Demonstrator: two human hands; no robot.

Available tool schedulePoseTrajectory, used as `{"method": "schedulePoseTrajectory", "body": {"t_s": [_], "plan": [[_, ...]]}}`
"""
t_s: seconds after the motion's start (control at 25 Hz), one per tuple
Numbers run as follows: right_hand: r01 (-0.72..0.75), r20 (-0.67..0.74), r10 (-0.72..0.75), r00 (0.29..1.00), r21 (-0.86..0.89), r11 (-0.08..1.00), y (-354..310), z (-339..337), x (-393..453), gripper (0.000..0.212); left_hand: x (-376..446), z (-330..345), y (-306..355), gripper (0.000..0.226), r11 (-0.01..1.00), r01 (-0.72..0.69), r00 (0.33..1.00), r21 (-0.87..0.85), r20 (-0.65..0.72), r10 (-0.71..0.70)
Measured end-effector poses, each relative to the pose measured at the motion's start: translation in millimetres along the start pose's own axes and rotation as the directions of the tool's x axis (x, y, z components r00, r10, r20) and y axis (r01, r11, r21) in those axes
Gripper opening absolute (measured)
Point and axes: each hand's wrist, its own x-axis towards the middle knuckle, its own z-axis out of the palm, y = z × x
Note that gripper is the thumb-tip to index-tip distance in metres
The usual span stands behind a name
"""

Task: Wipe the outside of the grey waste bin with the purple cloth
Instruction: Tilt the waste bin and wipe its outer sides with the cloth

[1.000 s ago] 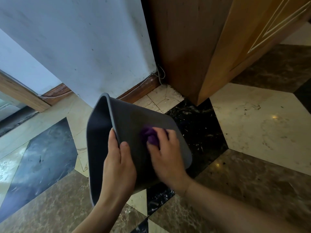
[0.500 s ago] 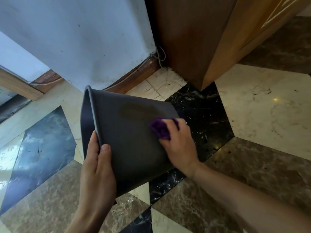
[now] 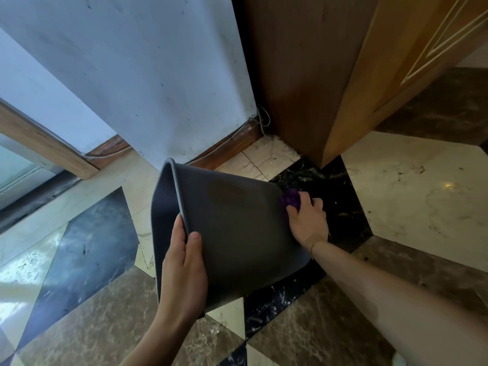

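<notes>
Shifted since the earlier frames: the grey waste bin (image 3: 237, 233), tipped on its side with its mouth turned to my left, now shows more of its flat outer wall, and the wiping hand has travelled from the middle of that wall out to the base end. I read this as one full stroke along the upper face, finishing at the bottom edge.

Left hand (image 3: 184, 270): closed on the bin's rim, thumb lying on the outer wall and fingers hooked inside the opening; it carries the bin clear of the patterned marble floor (image 3: 422, 186). The bin's wall runs away from this grip toward the right and slightly upward.

Right hand (image 3: 307, 220): closed around the bunched purple cloth (image 3: 290, 200), pressing it at the corner where the wall meets the base, at the end of the bin farthest from the rim grip. Only a small wad of cloth shows above the knuckles.

Judgement: the face turned toward me appears covered; the base and the sides turned away from me probably remain, so I would expect the rim grip to rotate the bin next. One-handed support at the rim may let it swing.
</notes>
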Motion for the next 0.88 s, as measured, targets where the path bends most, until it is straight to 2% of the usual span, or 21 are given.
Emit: {"method": "schedulePoseTrajectory", "body": {"t_s": [0.16,0.24,0.32,0.4,0.52,0.6,0.64,0.72,0.88], "plan": [[0.042,0.006,-0.042,0.999,-0.023,0.999,-35,3,5,0.043,2,2,1,0.043,0.999,-0.019,1.000,0.035,-0.005,0.019],[0.130,0.035,-0.130,0.991,0.011,0.991,-57,1,-5,0.040,1,3,2,0.044,0.999,-0.029,1.000,0.043,-0.009,0.029],[0.245,0.062,-0.253,0.965,0.115,0.963,-84,-1,-20,0.037,0,3,4,0.042,0.997,-0.058,0.998,0.052,-0.013,0.059],[0.400,0.057,-0.419,0.906,0.205,0.893,-111,-4,-42,0.036,1,4,3,0.040,0.997,-0.068,0.998,0.032,-0.002,0.069],[0.638,0.020,-0.662,0.750,0.245,0.730,-130,-9,-84,0.038,-2,0,1,0.043,0.998,-0.061,0.998,0.013,0.005,0.061],[0.718,0.027,-0.742,0.670,0.233,0.656,-122,-9,-107,0.041,-3,-6,-4,0.042,0.999,-0.036,0.999,-0.011,-0.011,0.036],[0.738,0.031,-0.758,0.651,0.208,0.642,-114,-7,-111,0.042,-2,-8,-8,0.042,0.999,-0.026,0.999,-0.019,-0.022,0.026],[0.749,0.026,-0.756,0.654,0.113,0.652,-95,1,-106,0.041,2,-14,-19,0.044,1.000,-0.005,0.998,0.009,-0.055,0.005],[0.614,0.071,-0.610,0.789,-0.071,0.786,-60,14,-54,0.040,6,-29,-33,0.047,0.990,0.101,0.989,0.096,-0.117,-0.089]]}}
